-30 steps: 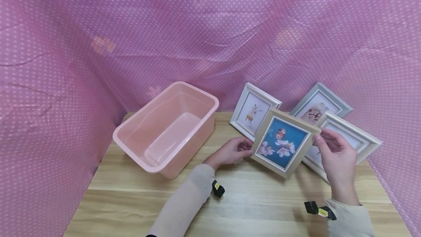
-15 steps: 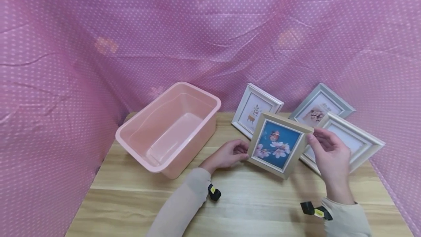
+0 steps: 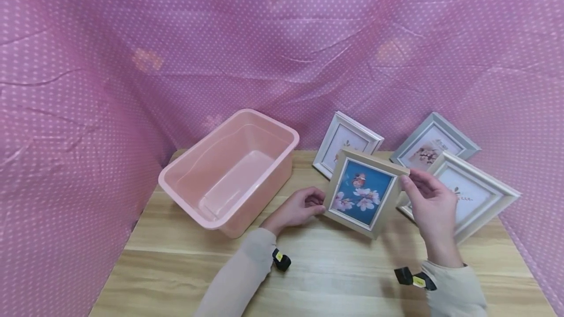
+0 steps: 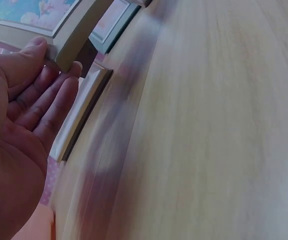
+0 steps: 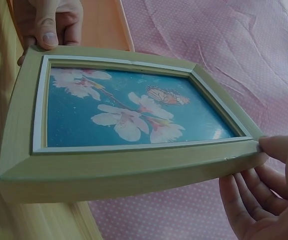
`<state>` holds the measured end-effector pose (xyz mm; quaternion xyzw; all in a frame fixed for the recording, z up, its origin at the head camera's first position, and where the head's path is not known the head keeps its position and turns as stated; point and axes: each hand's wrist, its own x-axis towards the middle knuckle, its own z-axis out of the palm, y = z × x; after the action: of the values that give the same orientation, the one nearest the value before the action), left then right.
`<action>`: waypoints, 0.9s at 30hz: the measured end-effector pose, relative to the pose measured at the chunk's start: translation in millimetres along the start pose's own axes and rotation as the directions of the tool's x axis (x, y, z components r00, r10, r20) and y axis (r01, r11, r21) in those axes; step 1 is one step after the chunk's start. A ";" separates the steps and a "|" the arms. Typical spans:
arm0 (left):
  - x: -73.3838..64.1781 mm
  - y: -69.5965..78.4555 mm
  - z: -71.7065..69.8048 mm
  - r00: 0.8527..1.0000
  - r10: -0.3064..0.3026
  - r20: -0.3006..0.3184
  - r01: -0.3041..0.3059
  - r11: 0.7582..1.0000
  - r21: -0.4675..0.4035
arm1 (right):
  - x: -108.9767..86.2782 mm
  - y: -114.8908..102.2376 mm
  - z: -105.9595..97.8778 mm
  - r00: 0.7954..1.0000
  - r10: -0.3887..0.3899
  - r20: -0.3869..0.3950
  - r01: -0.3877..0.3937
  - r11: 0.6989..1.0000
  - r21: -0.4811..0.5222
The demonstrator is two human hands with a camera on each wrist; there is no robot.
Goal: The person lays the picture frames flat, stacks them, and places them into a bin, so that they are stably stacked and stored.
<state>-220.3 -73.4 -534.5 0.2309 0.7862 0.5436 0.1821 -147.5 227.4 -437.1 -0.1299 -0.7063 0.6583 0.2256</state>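
Note:
A tan picture frame [image 3: 382, 163] with a white inner edge and a blue flower picture is held tilted above the table between both hands. My left hand [image 3: 301, 207] pinches its lower left corner; in the left wrist view the thumb [image 4: 34, 46] lies on its front and fingertips reach behind. At the upper right corner my right hand [image 3: 434, 209] grips it, thumb in front and fingers behind, as the right wrist view shows. Behind it stand a white picture frame [image 3: 318, 158], a grey-blue picture frame [image 3: 472, 149] and a cream picture frame [image 3: 506, 193], partly covered.
A pink plastic tub [image 3: 273, 172] stands left of the hands on the wooden table [image 3: 335, 278]. Its inside shows nothing in it. Pink dotted cloth [image 3: 264, 38] hangs behind and along both sides of the table.
Both hands have carried the tan picture frame leftward, and it now covers more of the white frame and less of the cream one. The grip of each hand stays the same.

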 end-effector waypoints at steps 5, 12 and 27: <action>-5.6 -2.5 -4.2 1.000 -0.007 -0.006 0.006 1.000 -0.016 | -0.5 0.3 6.3 1.000 -0.003 0.015 0.004 0.996 -0.086; -13.9 -0.2 -12.2 1.000 -0.018 -0.020 0.018 0.999 -0.028 | -0.5 1.8 13.9 1.000 -0.016 0.022 0.019 0.992 -0.121; -18.3 -10.0 -27.1 0.987 0.155 -0.032 -0.157 0.983 -0.100 | 2.9 9.0 26.1 0.999 -0.033 -0.025 0.034 0.999 0.019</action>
<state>-221.4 -107.6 -534.0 0.2757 0.7390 0.5982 0.1413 -163.7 207.0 -446.4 -0.1241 -0.6991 0.6596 0.2467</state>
